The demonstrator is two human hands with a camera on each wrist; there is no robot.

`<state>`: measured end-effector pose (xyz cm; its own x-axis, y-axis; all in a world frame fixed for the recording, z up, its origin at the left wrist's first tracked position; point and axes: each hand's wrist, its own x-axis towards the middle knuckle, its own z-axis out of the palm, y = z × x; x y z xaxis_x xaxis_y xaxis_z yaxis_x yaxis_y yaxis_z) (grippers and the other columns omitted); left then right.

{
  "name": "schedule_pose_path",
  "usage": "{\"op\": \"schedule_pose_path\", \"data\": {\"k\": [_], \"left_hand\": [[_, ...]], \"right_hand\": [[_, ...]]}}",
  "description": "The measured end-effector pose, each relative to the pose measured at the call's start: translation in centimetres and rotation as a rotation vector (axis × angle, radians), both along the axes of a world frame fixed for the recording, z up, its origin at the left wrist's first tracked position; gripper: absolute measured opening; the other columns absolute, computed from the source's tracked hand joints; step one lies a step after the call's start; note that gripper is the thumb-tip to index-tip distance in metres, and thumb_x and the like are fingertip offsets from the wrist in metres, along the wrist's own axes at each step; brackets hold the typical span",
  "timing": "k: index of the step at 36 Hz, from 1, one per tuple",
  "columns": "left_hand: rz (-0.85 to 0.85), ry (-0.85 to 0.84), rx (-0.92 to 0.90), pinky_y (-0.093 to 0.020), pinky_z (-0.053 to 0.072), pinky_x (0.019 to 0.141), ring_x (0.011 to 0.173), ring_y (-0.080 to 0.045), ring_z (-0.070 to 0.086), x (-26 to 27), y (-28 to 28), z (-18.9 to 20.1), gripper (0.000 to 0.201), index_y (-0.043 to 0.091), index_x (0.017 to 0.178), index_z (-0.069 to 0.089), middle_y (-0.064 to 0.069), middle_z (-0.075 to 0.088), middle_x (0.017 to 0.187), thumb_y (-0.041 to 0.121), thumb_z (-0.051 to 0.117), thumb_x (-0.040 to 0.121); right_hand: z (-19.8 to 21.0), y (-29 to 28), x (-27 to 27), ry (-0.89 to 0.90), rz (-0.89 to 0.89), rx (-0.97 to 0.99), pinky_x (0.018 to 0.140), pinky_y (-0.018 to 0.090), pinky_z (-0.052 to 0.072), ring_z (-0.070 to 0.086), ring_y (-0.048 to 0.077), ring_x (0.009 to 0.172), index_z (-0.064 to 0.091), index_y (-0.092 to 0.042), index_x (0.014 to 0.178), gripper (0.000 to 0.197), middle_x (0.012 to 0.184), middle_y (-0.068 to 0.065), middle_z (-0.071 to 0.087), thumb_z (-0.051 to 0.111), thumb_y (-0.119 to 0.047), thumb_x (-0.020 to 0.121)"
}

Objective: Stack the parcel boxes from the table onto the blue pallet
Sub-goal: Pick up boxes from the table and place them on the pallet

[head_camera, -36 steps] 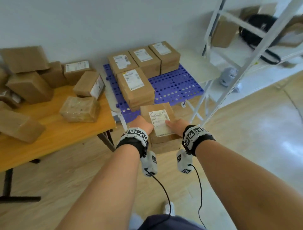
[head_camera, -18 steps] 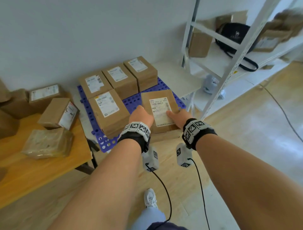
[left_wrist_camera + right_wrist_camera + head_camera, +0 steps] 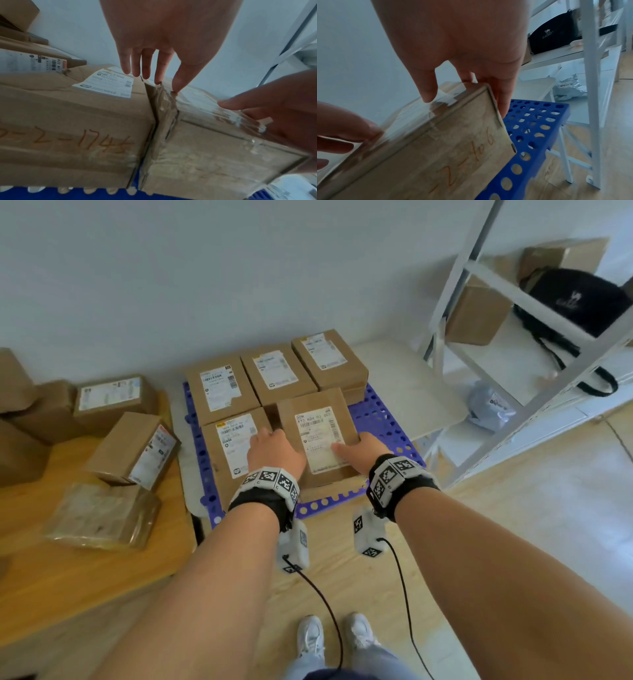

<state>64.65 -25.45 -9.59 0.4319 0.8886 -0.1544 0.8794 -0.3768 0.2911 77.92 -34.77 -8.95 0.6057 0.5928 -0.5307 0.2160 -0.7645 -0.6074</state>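
- The brown cardboard parcel box with a white label (image 3: 317, 436) sits at the near middle of the blue plastic pallet with round holes (image 3: 383, 419). In the right wrist view it looks tilted, and I cannot tell if it lies flat.
- The left hand (image 3: 275, 451) is on the box's left edge. Its thumb touches the taped top and its fingers (image 3: 145, 65) hang straight down over the crack between this box and the brown labelled box on its left (image 3: 233, 453). It is not curled round the box.
- The right hand (image 3: 359, 448) grips the box's right edge, thumb on top and fingers (image 3: 502, 97) down the right side.
- The two boxes are just beside each other, nearly touching.
- Three more brown labelled boxes (image 3: 274, 374) stand in a row at the far side of the pallet, by the pale grey wall (image 3: 239, 268).
- On the left is a wooden counter (image 3: 68, 570) with more brown parcel boxes (image 3: 133, 450) on it.
- On the right is a white metal shelf rack (image 3: 513, 302) that holds a black bag (image 3: 575, 302) and a cardboard box.
- The floor is light wood (image 3: 513, 542), and two white shoes (image 3: 335, 635) stand on it.
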Motion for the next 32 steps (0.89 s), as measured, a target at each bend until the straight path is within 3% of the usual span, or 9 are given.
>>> {"op": "schedule_pose_path", "data": {"k": [7, 13, 18, 22, 32], "left_hand": [[0.065, 0.086, -0.148, -0.043, 0.044, 0.097, 0.122, -0.031, 0.041, 0.0, 1.0, -1.3, 0.039, 0.011, 0.125, 0.054, -0.013, 0.042, 0.132, 0.033, 0.050, 0.092], [0.122, 0.075, -0.145, -0.041, 0.046, 0.092, 0.115, -0.030, 0.047, 0.2, 1.1, -1.9, 0.031, 0.011, 0.117, 0.056, -0.010, 0.044, 0.129, 0.024, 0.056, 0.088], [0.133, 0.066, -0.129, -0.037, 0.049, 0.085, 0.105, -0.027, 0.052, 0.2, 1.0, -1.8, 0.029, 0.012, 0.113, 0.058, -0.008, 0.047, 0.120, 0.024, 0.060, 0.086], [0.140, 0.072, -0.112, -0.039, 0.049, 0.087, 0.105, -0.027, 0.052, 0.5, 0.7, -1.8, 0.031, 0.011, 0.111, 0.056, -0.008, 0.046, 0.119, 0.027, 0.062, 0.085], [0.139, 0.083, -0.073, -0.038, 0.046, 0.090, 0.112, -0.027, 0.050, 0.7, 0.1, -2.0, 0.038, 0.011, 0.119, 0.054, -0.009, 0.046, 0.126, 0.035, 0.061, 0.089]], "right_hand": [[-1.7, 2.4, 1.4, 0.024, 0.107, -0.043, 0.089, 0.039, 0.053, 0.061, 0.025, 0.106, 0.048, -0.013, 0.131, 0.048, 0.124, 0.007, 0.061, 0.062, -0.038, 0.091], [-2.6, 3.1, 2.8, 0.035, 0.190, -0.065, 0.083, 0.035, 0.051, 0.061, 0.026, 0.104, 0.048, -0.012, 0.129, 0.044, 0.123, 0.008, 0.061, 0.061, -0.029, 0.091], [-2.9, 3.8, 3.5, 0.040, 0.219, -0.043, 0.083, 0.035, 0.052, 0.062, 0.025, 0.103, 0.050, -0.013, 0.126, 0.042, 0.121, 0.007, 0.062, 0.063, -0.029, 0.090], [-3.1, 4.4, 3.7, 0.013, 0.236, -0.030, 0.077, 0.032, 0.050, 0.062, 0.024, 0.103, 0.049, -0.013, 0.128, 0.045, 0.122, 0.006, 0.063, 0.063, -0.031, 0.090], [-3.7, 5.0, 4.0, -0.012, 0.263, -0.050, 0.083, 0.037, 0.054, 0.062, 0.024, 0.104, 0.044, -0.012, 0.133, 0.051, 0.123, 0.007, 0.062, 0.062, -0.036, 0.091]]}}
